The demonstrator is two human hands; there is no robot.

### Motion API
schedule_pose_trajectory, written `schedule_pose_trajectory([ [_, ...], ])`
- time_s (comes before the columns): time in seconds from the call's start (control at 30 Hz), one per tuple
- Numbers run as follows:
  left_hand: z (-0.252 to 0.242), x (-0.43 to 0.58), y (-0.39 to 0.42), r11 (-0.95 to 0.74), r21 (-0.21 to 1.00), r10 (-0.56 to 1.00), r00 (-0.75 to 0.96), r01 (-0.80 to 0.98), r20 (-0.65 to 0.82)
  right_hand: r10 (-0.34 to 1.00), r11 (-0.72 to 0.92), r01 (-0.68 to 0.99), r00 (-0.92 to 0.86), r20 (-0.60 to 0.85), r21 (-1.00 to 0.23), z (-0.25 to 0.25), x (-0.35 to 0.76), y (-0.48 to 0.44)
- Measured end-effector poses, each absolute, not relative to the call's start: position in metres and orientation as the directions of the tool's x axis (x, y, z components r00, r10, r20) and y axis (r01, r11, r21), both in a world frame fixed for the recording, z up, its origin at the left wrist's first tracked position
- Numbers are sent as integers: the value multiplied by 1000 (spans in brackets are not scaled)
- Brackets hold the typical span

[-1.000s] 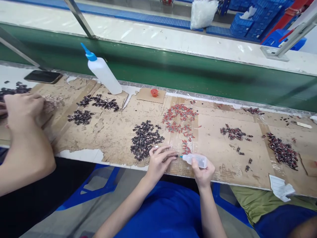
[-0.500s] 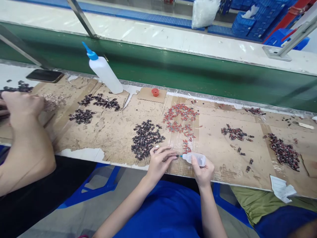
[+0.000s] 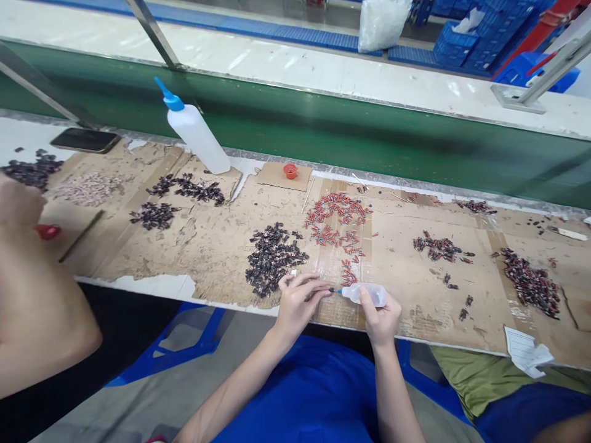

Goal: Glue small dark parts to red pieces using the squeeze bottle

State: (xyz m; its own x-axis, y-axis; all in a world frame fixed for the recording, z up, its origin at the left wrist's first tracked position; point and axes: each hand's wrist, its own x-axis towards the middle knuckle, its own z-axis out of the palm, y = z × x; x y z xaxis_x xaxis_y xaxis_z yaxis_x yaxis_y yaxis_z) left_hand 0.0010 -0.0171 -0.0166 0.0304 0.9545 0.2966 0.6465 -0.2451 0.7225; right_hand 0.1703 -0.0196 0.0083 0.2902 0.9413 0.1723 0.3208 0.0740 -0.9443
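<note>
Between the fingertips of my left hand (image 3: 299,301) is a small black part (image 3: 331,290). My right hand (image 3: 382,317) is closed around a small translucent squeeze bottle (image 3: 372,295), tipped on its side with its thin blue nozzle pointing left. The nozzle tip is close to the black part; whether they touch I cannot tell. Left of my left hand lies a pile of black parts (image 3: 272,261). Beyond my hands is a spread of small red parts (image 3: 339,209), trailing down toward the bottle.
A large white bottle (image 3: 198,138) with a blue spout leans at the back. A red cap (image 3: 290,171) sits on a cardboard scrap. More dark-and-red parts (image 3: 530,286) are heaped at right. A co-worker's arm (image 3: 41,295) reaches in from the left, near a phone (image 3: 85,140).
The co-worker's hand at left has drawn back leftward, uncovering pale small pieces and a red object. My own hands, the black part and the squeeze bottle stay practically in place.
</note>
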Motion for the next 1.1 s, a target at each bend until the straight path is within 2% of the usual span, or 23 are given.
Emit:
schedule_pose_trajectory([
  [0.13,-17,0,-17,-240,719,957,36,652,287,901,32,201,418,115,-979,1,175,-23],
  [0.27,-16,-1,-15,-248,723,961,69,645,268,776,92,124,613,149,-988,-1,190,-21],
  [0.5,-3,4,10,-325,699,946,229,637,231,748,48,225,637,184,-973,-1,223,-1],
  [0.63,2,16,36,-387,633,921,311,671,233,757,41,203,633,163,-978,0,226,1],
  [0.73,1,23,49,-412,596,910,338,689,238,705,81,276,663,251,-958,9,218,-9],
  [0.8,1,24,52,-417,593,908,345,689,238,623,81,359,710,329,-930,15,209,-19],
  [0.9,5,23,48,-416,640,908,340,646,246,524,81,469,731,438,-879,19,192,-33],
  [0.93,7,22,44,-414,674,907,341,612,247,548,76,514,694,467,-854,19,186,-36],
  [1.0,14,20,36,-401,753,907,341,521,248,678,60,567,581,451,-821,16,175,-39],
  [1.1,22,20,23,-365,844,913,330,393,241,889,50,457,386,248,-888,9,164,-36],
])
